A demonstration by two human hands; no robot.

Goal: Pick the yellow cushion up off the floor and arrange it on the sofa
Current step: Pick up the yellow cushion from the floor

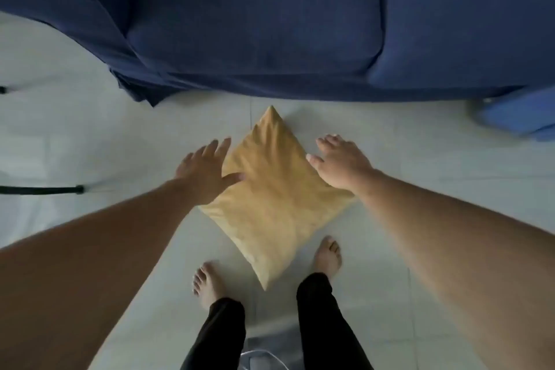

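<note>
The yellow cushion [274, 198] lies flat on the pale tiled floor, turned like a diamond, one corner pointing at the sofa. The dark blue sofa [255, 15] fills the top of the view, its seat cushion right behind the yellow one. My left hand [204, 173] hovers over the cushion's left edge, fingers spread, thumb over the fabric. My right hand [342, 161] is spread over the cushion's right edge. Neither hand has closed on it. My bare feet stand at the cushion's near corner.
A loose blue cover hangs from the sofa's left end down to the floor [135, 87]. A black cable [42, 190] runs in from the left edge. A lighter blue object [516, 117] sits on the floor at the right.
</note>
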